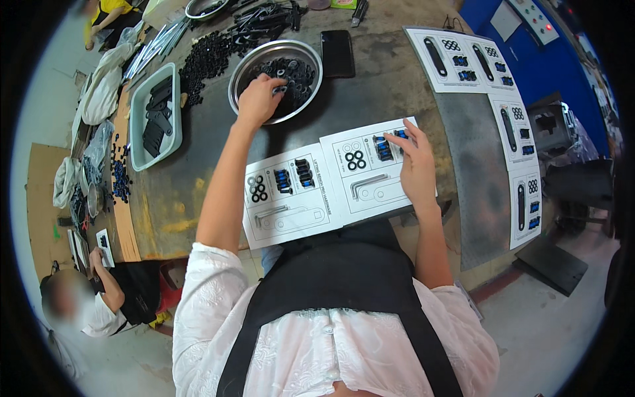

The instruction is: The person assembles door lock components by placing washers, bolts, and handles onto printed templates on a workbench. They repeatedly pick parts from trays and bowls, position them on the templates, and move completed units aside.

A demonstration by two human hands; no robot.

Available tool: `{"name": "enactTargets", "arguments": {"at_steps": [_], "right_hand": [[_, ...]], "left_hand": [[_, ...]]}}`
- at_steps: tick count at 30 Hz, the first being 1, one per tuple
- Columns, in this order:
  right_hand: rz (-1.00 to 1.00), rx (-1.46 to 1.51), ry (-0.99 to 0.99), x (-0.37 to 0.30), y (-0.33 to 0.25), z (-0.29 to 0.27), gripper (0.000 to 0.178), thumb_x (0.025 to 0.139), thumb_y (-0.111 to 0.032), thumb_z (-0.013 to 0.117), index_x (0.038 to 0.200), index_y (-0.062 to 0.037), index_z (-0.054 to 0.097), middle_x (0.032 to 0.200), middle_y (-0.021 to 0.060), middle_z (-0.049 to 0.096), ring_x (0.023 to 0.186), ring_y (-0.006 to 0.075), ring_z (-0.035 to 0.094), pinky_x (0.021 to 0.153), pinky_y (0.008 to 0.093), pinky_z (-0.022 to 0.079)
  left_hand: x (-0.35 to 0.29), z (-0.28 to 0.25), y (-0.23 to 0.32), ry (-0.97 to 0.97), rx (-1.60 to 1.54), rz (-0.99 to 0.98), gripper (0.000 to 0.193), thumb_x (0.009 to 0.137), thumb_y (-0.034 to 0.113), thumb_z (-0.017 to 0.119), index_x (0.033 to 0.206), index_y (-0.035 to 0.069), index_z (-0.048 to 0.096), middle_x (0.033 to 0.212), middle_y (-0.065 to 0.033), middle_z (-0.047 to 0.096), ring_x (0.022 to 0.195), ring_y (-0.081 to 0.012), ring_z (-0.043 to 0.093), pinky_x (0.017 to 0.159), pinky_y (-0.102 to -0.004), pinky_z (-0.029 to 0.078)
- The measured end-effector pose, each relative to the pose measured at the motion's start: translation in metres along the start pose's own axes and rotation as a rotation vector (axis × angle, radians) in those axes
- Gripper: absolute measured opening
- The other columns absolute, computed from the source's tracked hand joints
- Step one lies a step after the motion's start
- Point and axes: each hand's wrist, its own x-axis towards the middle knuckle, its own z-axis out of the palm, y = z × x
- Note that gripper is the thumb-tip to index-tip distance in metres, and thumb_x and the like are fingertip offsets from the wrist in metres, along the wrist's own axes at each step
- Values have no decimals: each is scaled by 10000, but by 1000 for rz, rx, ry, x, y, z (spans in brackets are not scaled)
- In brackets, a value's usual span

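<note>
My left hand (259, 100) reaches into a round steel bowl (236, 85). Its fingers are curled and close together among black washers (294, 71); whatever they pinch is too small to make out. At the right-hand printed card (390, 193), my right hand (418, 162) has its fingers spread, the tips by black-and-blue bolts (382, 148). Black rings (355, 159) lie on that card, beside washer outlines and drawings of hex keys and a plate. The left-hand card (301, 221) carries rings (258, 188), bolts (304, 173) and similar drawings.
Finished-looking cards with black plates (434, 56) line the right side. A pale green bin (175, 126) of black plates stands left. Loose black parts (205, 59) and a phone (338, 54) lie at the back. A co-worker (109, 291) sits lower left; another person (109, 13) is far left.
</note>
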Motion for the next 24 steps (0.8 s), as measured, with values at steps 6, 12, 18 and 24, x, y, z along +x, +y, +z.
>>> {"name": "enactTargets", "arguments": {"at_steps": [6, 12, 18, 24], "right_hand": [[98, 12, 103, -13, 21, -34, 405, 947, 90, 459, 1181, -99, 730, 1416, 189, 547, 1233, 365, 597, 1007, 405, 505], [158, -11, 164, -16, 33, -50, 411, 924, 102, 460, 1170, -88, 730, 1403, 192, 555, 1204, 349, 614, 973, 397, 524], [115, 21, 158, -8, 30, -45, 450, 885, 144, 447, 1149, -79, 735, 1392, 181, 565, 1190, 346, 620, 970, 395, 524], [54, 95, 109, -5, 29, -22, 496, 826, 170, 461, 1140, -94, 740, 1379, 152, 577, 1188, 320, 614, 985, 387, 511]], "left_hand": [[27, -13, -16, -312, -111, -26, 127, 838, 123, 720, 934, 46, 747, 917, -157, 723, 874, -326, 695, 803, -412, 537], [15, -13, -14, -109, -140, -152, 135, 845, 154, 727, 910, 38, 755, 843, -148, 736, 787, -316, 708, 735, -402, 534], [7, -14, -7, 191, -171, -207, 161, 872, 183, 742, 960, 52, 775, 810, -122, 744, 720, -230, 710, 684, -338, 531], [-26, -19, 111, -109, -661, -100, 127, 876, 142, 745, 933, 31, 772, 819, -86, 745, 699, -126, 670, 649, -282, 517]]}}
